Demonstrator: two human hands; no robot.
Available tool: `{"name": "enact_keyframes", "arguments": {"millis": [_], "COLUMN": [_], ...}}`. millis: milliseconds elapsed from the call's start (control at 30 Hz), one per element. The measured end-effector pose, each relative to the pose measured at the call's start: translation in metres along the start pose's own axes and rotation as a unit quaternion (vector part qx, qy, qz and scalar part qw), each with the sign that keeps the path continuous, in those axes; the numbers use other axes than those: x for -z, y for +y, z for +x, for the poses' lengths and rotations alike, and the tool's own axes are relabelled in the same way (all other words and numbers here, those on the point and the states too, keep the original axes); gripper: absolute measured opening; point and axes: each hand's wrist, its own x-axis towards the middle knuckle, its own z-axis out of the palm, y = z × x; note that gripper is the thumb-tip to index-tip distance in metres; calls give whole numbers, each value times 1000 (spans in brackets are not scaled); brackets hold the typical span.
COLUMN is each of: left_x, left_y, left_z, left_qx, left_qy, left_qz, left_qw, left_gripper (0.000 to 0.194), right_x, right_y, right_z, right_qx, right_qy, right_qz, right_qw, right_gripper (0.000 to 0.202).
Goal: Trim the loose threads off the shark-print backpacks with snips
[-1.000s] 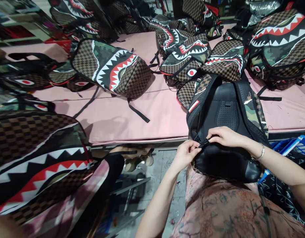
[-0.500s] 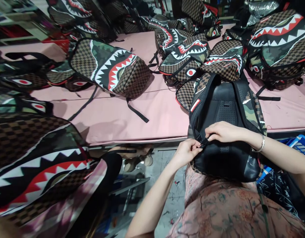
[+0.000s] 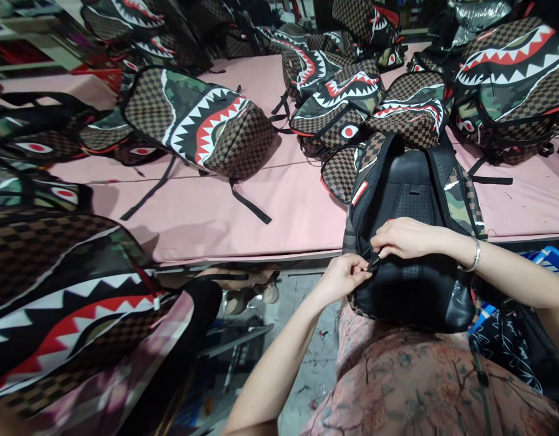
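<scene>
A backpack (image 3: 424,290) with a black padded back panel and checkered sides leans upright between my lap and the table edge, its back toward me. At its lower left, my left hand (image 3: 345,277) pinches the end of a black strap by a small buckle (image 3: 373,260). My right hand (image 3: 404,238), palm down over the back panel, has its fingertips closed on the black strap just above the buckle. The two hands are close together, almost touching. What lies under the right fingers is partly hidden.
Several shark-mouth backpacks (image 3: 201,124) lie on the pink-covered table (image 3: 197,224). A co-worker at the left has another large backpack (image 3: 70,303) in front of them. A blue crate (image 3: 554,260) stands below the table at the right.
My right hand has shifted slightly left and up along the strap, tilting the buckle more upright. My left hand stays in nearly the same place.
</scene>
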Motion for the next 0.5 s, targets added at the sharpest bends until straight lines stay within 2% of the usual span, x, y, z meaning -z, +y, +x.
{"name": "enact_keyframes", "arguments": {"millis": [167, 333, 400, 500], "left_x": [1, -1, 1, 10], "left_y": [0, 0, -1, -11], "left_z": [1, 2, 2, -4], "left_qx": [11, 20, 19, 21], "left_qy": [-18, -10, -1, 30], "left_qz": [-5, -28, -39, -34], "left_qw": [1000, 999, 999, 999], "left_gripper": [10, 12, 16, 25], "right_x": [0, -7, -10, -7], "right_y": [5, 8, 8, 13], "right_z": [1, 3, 0, -21], "right_qx": [20, 25, 20, -15], "right_qy": [-2, 18, 46, 128], "right_qz": [8, 24, 52, 155], "right_qw": [1000, 999, 997, 979], "right_gripper": [20, 20, 19, 16]}}
